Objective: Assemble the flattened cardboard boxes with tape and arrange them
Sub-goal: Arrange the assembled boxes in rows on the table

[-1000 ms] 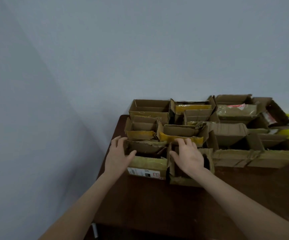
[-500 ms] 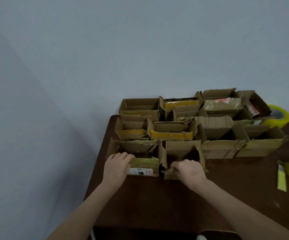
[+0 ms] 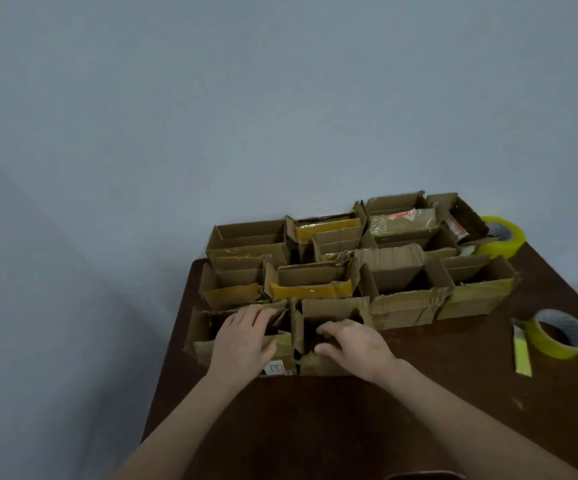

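Cardboard boxes stand clustered at the table's 12 o'clock. Left hand rests flat-fingered on the labelled front box; right hand curls over the adjoining box at its 3 o'clock, grip unconfirmed.

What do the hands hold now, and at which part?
The right hand grips the near wall of the front-right brown cardboard box, fingers inside. The left hand rests flat on the front-left brown cardboard box.
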